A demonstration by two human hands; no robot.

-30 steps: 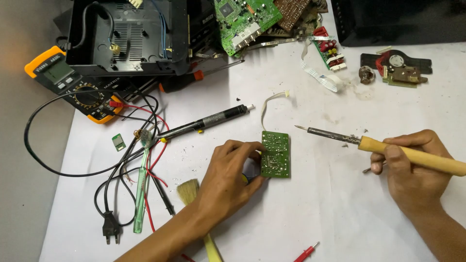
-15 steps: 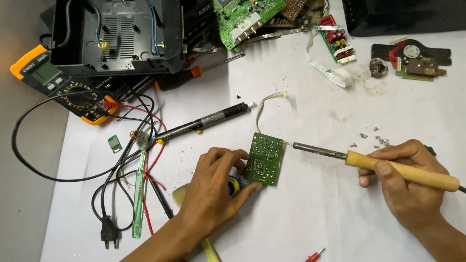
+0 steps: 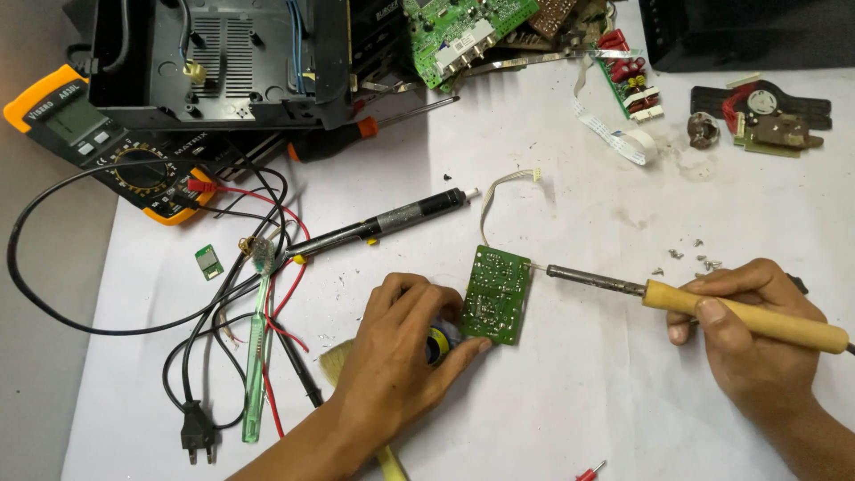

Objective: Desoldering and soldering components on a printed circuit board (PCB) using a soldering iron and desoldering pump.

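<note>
My left hand [image 3: 401, 343] grips the left edge of a small green circuit board [image 3: 496, 294] and props it tilted on the white sheet, solder side up. A blue and yellow part shows under my fingers. My right hand [image 3: 757, 334] holds a soldering iron [image 3: 704, 303] by its wooden handle. Its metal tip touches the board's upper right edge. A thin white wire [image 3: 503, 189] runs from the board's top.
A desoldering pump [image 3: 387, 224] lies left of the board. A yellow multimeter [image 3: 107, 147] with red and black leads, a black open casing [image 3: 223, 53], other boards [image 3: 463, 31], loose screws [image 3: 695, 258] and a brush [image 3: 343, 365] surround the work area.
The iron's tip has moved left onto the board's right edge. My left hand has tilted the board up and keeps hold of it.
</note>
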